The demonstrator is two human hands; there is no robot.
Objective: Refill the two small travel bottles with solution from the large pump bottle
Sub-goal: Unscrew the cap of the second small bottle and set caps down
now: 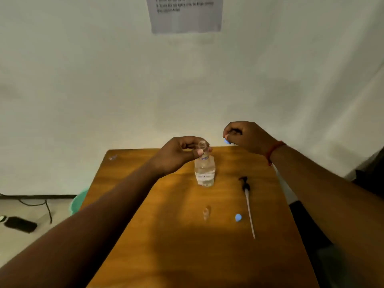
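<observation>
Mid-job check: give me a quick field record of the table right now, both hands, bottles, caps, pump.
left hand: holds a small clear bottle, uncapped, above the large bottle
right hand: raised beside it, pinching a blue cap
large bottle: upright on the table, pump removed, clear liquid inside
pump: lying flat on the table, right of the large bottle
second small bottle: on the table, nearer the camera; blurred, seems uncapped
second blue cap: loose on the table beside the pump tube
</observation>
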